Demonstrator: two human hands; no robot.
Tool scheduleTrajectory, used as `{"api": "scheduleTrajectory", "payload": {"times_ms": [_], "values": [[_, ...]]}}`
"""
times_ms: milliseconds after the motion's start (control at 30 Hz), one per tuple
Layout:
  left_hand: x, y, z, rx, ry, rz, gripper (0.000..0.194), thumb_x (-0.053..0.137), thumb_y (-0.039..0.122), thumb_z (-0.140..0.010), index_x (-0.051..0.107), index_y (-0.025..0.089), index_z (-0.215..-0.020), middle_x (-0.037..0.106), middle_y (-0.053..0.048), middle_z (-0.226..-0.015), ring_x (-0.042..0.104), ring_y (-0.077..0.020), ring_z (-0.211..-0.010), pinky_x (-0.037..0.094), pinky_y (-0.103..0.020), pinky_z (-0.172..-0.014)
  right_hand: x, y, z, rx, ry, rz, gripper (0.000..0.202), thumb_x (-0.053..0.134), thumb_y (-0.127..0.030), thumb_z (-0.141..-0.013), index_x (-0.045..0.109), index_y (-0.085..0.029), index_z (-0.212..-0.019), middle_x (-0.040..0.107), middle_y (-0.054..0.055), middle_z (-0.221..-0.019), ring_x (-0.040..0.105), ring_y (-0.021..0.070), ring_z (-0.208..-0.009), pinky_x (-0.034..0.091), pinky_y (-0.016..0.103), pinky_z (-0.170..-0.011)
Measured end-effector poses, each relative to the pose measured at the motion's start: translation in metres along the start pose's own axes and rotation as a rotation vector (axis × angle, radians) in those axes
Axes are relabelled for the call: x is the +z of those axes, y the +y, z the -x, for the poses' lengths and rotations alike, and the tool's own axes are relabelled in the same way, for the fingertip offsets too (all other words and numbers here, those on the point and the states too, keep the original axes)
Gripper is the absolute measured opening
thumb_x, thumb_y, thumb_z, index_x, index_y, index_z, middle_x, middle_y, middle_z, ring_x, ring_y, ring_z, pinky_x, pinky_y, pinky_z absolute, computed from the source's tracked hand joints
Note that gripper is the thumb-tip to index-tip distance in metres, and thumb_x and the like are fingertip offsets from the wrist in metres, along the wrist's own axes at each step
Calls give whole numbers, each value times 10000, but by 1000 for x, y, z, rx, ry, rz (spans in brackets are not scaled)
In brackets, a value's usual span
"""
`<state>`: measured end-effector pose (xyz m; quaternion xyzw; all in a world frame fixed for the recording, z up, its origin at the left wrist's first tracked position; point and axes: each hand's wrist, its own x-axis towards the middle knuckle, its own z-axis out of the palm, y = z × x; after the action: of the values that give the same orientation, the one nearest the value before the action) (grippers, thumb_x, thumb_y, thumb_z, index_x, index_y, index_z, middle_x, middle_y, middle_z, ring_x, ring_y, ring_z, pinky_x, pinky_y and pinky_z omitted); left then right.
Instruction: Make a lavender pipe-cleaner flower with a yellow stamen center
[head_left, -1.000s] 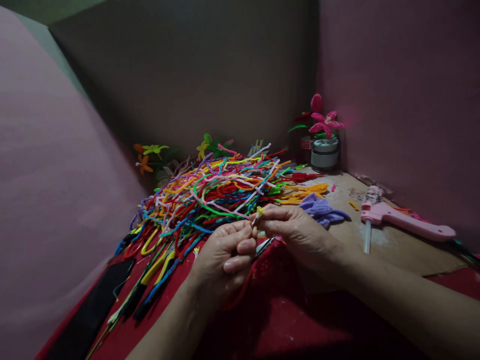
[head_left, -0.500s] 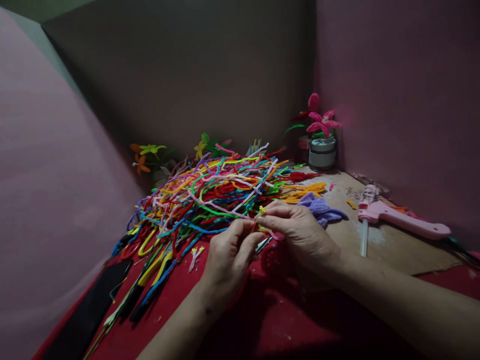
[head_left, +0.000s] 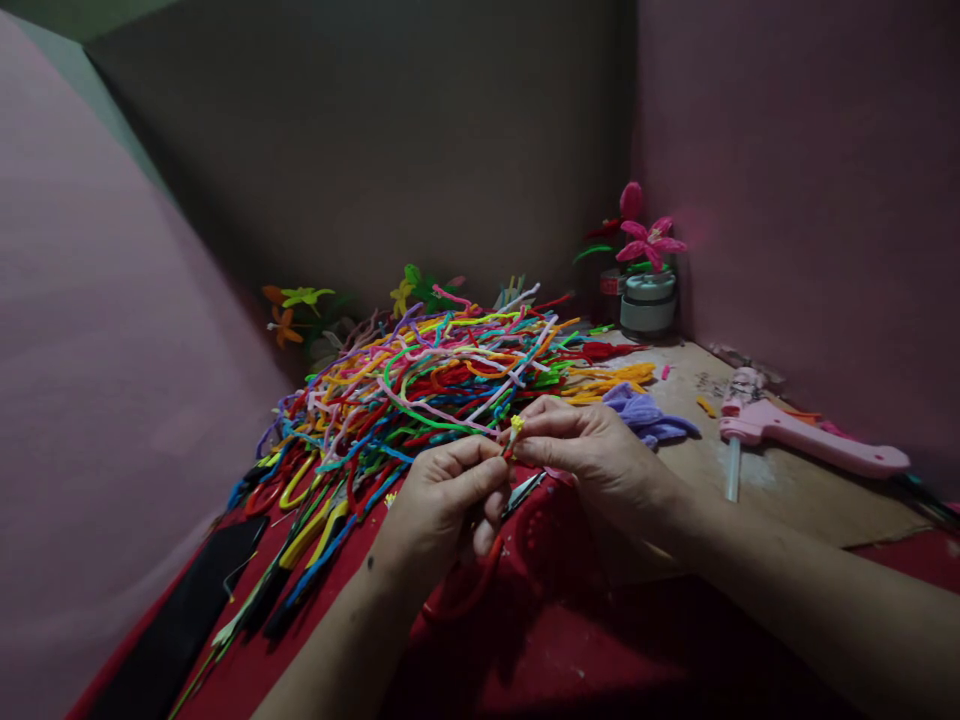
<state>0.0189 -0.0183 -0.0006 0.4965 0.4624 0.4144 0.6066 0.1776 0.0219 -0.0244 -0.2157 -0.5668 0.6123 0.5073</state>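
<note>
Both hands meet in front of the pipe cleaner pile. My right hand (head_left: 600, 445) is closed, its thumb and fingertips pinching a small bundle of yellow-tipped flower stamens (head_left: 517, 424) that points up. Just below it, my left hand (head_left: 454, 490) is closed on a red pipe cleaner (head_left: 491, 560), which meets the base of the bundle and curves down beneath the hand. How the two are joined is hidden by the fingers. Behind the left hand, a second yellow-tipped bundle (head_left: 390, 498) is mostly covered. A metal blade (head_left: 525, 492) lies on the red cloth under the hands.
A heap of colourful pipe cleaners (head_left: 450, 360) fills the middle. To the right are purple fuzzy petals (head_left: 649, 415) and a pink glue gun (head_left: 810, 430) on cardboard (head_left: 795, 515). Yellow-handled pliers (head_left: 304, 545) lie left. A potted pink flower (head_left: 649, 245) stands behind.
My left hand has turned and its fingers have curled further around the red pipe cleaner, whose loop now shows below. The stamens shifted slightly left and down. The second bundle is now mostly covered.
</note>
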Motion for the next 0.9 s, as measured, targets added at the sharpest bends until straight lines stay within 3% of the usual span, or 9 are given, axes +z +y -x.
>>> {"api": "scheduleTrajectory", "payload": {"times_ms": [233,367,433,533,700,800,900], "values": [[-11,-4,-5,-142,-281,286,171,548,254,-783,552,118,-680,483,43,-430,347,-27,-209,255,-114,-209,1,2,2,-18,-64,-59,38,679,-218,-694,712,-221,-677,535,3,-812,497,123,-815,371,299,-788],[-11,-1,-3,-156,-290,226,192,495,278,-817,555,124,-720,492,41,-454,376,-42,-219,281,-130,-207,2,2,3,-9,-58,-41,71,664,-221,-713,703,-211,-655,529,-2,-800,491,115,-801,360,289,-792],[-7,0,-2,-122,-231,130,205,484,313,-823,542,134,-743,511,36,-490,427,-61,-254,325,-152,-227,2,3,3,-22,-30,-30,80,654,-229,-722,700,-211,-659,523,-4,-795,489,116,-800,359,290,-790],[3,-1,1,65,-5,-130,182,514,337,-810,514,155,-806,537,34,-555,509,-83,-358,413,-182,-321,3,4,3,-35,27,-7,72,650,-241,-724,699,-210,-680,520,-4,-801,488,121,-800,358,296,-790],[8,-16,0,645,348,-780,142,560,227,-787,513,188,-916,595,19,-668,572,-93,-534,449,-191,-510,4,4,5,-26,82,64,124,640,-294,-732,691,-195,-678,524,5,-784,484,134,-798,368,296,-753],[4,-24,-1,948,414,-1162,134,527,126,-794,561,182,-911,639,-18,-755,595,-101,-629,434,-189,-586,6,2,6,-18,84,89,143,636,-313,-738,697,-191,-696,541,10,-767,494,137,-785,372,299,-737],[4,-22,2,913,370,-1122,122,486,117,-816,557,170,-900,612,-5,-686,571,-83,-572,414,-170,-532,7,0,7,-14,84,91,126,651,-307,-726,701,-193,-708,541,8,-782,498,131,-775,375,295,-729]]}}
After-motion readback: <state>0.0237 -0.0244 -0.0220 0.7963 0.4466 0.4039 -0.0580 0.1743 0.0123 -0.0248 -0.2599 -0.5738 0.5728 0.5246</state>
